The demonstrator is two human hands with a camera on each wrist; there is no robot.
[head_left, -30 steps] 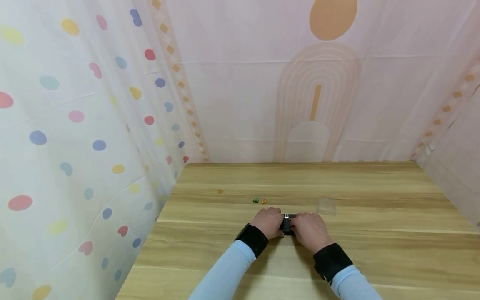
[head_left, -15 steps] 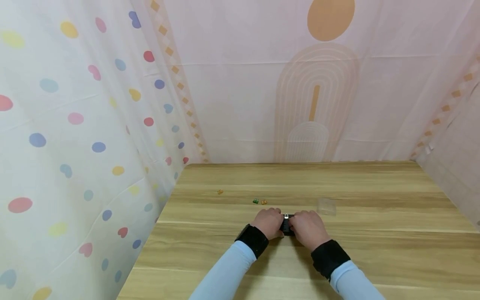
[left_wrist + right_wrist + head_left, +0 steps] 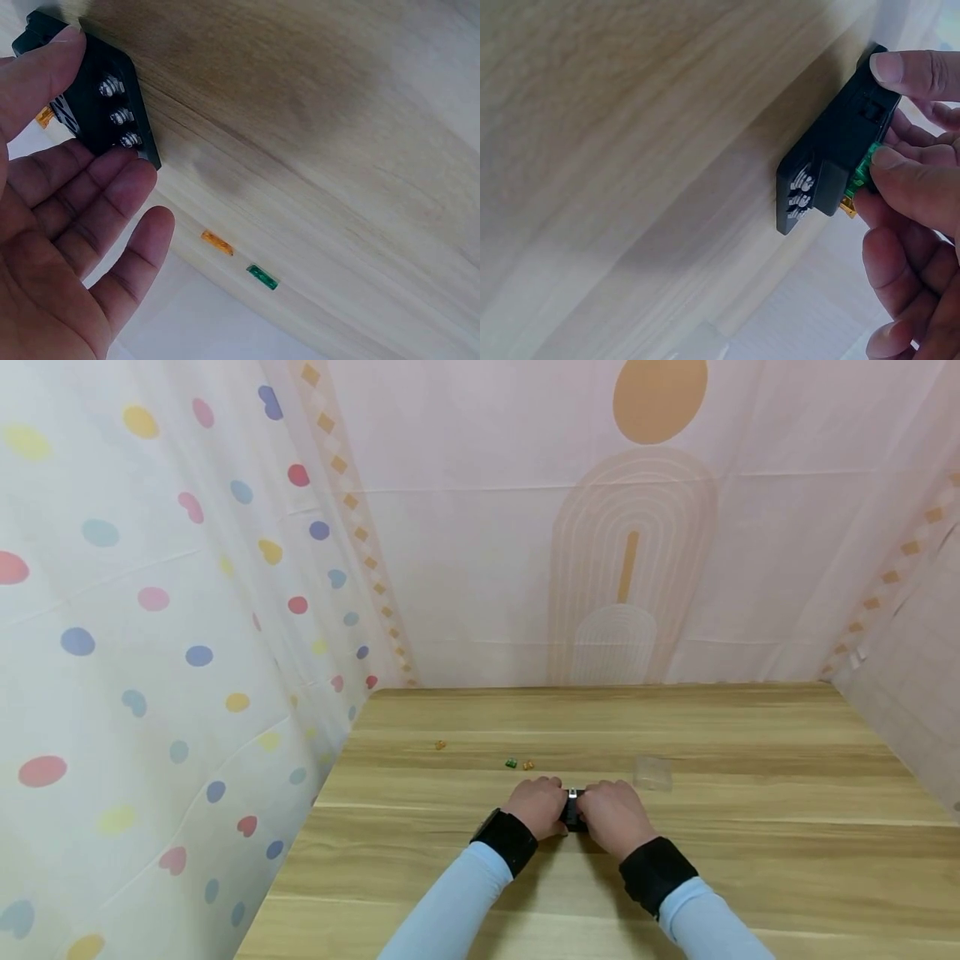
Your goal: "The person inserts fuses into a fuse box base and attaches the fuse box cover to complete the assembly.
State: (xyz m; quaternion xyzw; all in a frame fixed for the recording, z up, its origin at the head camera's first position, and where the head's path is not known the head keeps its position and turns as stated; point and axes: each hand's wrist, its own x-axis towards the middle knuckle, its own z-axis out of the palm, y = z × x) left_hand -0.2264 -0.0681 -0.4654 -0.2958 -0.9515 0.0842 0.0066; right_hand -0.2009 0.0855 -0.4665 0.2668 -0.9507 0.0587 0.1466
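Note:
A black fuse block [image 3: 829,150] with several screw terminals [image 3: 118,115] at its end sits between both hands over the table. My left hand [image 3: 536,807] grips it, the thumb on top and fingertips along its edge in the left wrist view. Between thumb and finger, my right hand [image 3: 617,817] pinches a green blade fuse [image 3: 862,169] at the block's side. How deep that fuse sits is hidden by the fingers. Just beside it, an orange blade fuse [image 3: 847,208] shows at the block, partly covered.
Beyond the hands lie a loose green fuse [image 3: 512,763] and an orange fuse [image 3: 528,765], side by side. Another orange fuse [image 3: 440,745] lies farther left. A clear plastic cover [image 3: 653,772] is on the wooden table [image 3: 750,827], behind the right hand. Curtains hang behind and at the left.
My right hand and wrist have shifted slightly leftward and away from me at the fuse block. The left hand and the loose fuses stay in place.

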